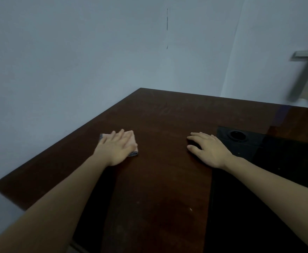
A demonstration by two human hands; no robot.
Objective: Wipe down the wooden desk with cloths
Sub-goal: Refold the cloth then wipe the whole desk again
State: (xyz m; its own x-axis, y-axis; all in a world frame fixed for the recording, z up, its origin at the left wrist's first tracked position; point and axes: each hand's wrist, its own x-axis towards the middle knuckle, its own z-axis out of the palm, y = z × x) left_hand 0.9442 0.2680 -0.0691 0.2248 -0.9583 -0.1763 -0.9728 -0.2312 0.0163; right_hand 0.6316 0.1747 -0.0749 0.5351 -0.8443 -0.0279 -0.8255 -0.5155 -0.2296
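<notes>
- Nearest the camera, two bare forearms reach out over the dark brown wooden desk (164, 179), whose near part shows a few pale specks and a faint darker patch.
- Further out, the left hand (115, 149) lies flat on a small folded pink cloth with a dark patterned edge (131, 138), fingers straight and slightly spread, pressing it onto the desk near the left edge.
- Level with it, the right hand (207, 149) rests palm-down on the bare wood, fingers loosely bent and a little apart, holding nothing; no second cloth shows beneath it.
- Just right of that hand sits a black inset panel with a round cable hole (238, 136).
- Beyond, the far stretch of the desk shows dull, streaky marks up to the pale blue-grey wall (76, 52).
- Judged from this, the wiping step is under way with the left hand only.
- The next move likely calls for sliding the cloth, kept flat under steady pressure, toward the streaked far area.
</notes>
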